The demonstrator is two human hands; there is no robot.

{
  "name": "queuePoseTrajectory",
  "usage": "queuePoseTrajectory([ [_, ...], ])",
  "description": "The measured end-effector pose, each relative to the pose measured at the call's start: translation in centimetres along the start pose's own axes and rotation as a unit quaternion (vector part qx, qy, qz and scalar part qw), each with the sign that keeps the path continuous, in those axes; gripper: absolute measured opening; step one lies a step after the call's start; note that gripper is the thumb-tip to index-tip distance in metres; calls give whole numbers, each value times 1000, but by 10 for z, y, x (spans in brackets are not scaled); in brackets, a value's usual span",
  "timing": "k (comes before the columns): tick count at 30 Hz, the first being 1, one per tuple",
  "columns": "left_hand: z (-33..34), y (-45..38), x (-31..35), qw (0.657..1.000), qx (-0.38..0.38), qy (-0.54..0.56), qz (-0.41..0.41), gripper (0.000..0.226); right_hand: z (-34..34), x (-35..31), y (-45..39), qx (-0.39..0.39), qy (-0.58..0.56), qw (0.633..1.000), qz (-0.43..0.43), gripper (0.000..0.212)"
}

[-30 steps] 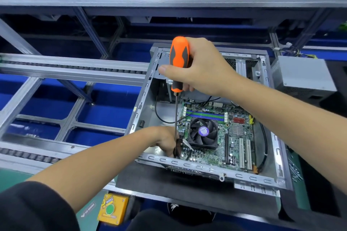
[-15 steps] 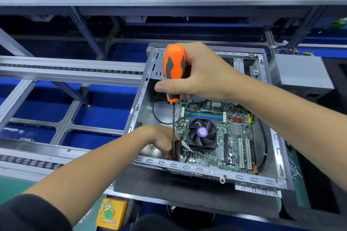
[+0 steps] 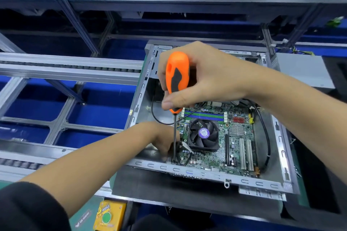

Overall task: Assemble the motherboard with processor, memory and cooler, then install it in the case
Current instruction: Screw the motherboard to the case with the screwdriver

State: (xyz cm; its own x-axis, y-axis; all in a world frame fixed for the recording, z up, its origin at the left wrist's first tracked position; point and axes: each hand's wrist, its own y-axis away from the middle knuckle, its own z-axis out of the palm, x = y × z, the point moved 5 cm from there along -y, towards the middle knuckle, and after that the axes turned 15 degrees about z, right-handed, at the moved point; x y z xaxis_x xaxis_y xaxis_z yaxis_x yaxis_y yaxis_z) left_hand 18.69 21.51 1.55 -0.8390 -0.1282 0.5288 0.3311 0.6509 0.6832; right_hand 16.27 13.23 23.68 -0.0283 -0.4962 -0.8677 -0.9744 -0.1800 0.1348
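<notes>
Motherboard [image 3: 221, 137]: seated inside the case [image 3: 281, 155], which lies open on the worktop; cooler [image 3: 203, 135] mounted; memory slots behind it, sticks not clearly discernible. Right hand [image 3: 204, 78]: fingers wrapped round the orange screwdriver [image 3: 177, 78], shaft upright, tip at the board's near-left corner. Left hand [image 3: 161, 140]: fingers at the tip, apparently steadying a screw; exact grip hidden. Status: assembly apparently complete; fastening underway, remaining screws undetermined.

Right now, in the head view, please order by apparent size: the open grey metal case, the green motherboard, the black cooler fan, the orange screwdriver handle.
1. Grey metal case
2. Green motherboard
3. and 4. Black cooler fan and orange screwdriver handle: unsure, since the handle is nearer the camera.
</notes>
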Motion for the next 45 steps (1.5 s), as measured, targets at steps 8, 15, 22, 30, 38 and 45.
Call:
queuePoseTrajectory([
  [8, -5, -4, 2, 999, 2, 44, 21, 19, 2, 1, 0, 23, 8, 1000, 4, 31],
  [15, -3, -7, 3, 999, -3, 46, 21, 23, 4, 0, 4, 32, 5, 999, 9, 32],
  [22, -4, -4, 6, 999, -16, 36, 38, 29, 3, -1, 9, 43, 10, 999, 16, 31],
  [30, -8, -6, 6, 995, -5, 74, 63, 26, 2, 0, 10, 47, 7, 999, 19, 31],
  [38, -9, -4, 7, 996, 0, 67, 58, 30, 1, 1, 12, 37, 6, 999, 17, 31],
  [45, -6, -3, 11, 996, -9, 58, 62, 37, 0, 0, 17, 23, 39, 999, 11, 30],
])
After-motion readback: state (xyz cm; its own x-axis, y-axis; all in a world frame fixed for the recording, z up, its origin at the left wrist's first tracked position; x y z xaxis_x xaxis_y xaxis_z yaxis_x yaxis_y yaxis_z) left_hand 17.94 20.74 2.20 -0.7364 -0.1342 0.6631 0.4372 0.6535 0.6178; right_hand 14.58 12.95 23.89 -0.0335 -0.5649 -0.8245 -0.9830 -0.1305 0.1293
